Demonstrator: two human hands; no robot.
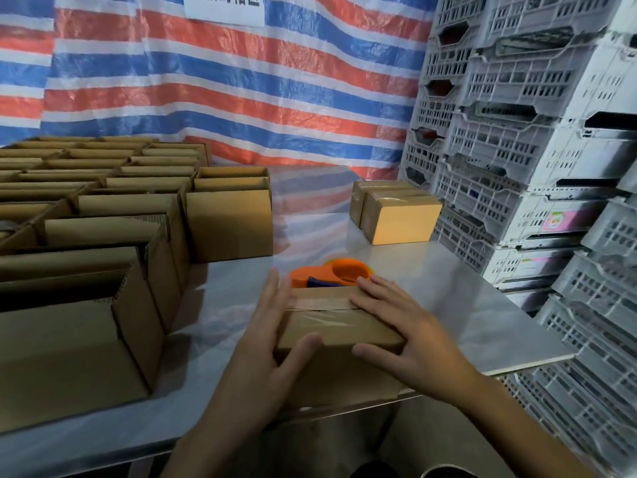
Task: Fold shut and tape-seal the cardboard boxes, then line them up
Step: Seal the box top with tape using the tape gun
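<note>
— Where's the box?
— Taped box (327, 326) at the table's (448, 305) six-o'clock edge; my left hand (265, 332) flat at nine, right hand (403, 326) spread at three.
— Handling?
— Light, stiff, I judge; clasp bare cardboard sides.

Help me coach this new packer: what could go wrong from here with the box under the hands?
1. The taped box sits at the near edge of the table; pressing with the left hand and right hand could slide it off.
2. Its tape looks wrinkled, so the seam may lift.
3. The orange tape dispenser lies right behind it; pushing the box forward could shove it.
</note>
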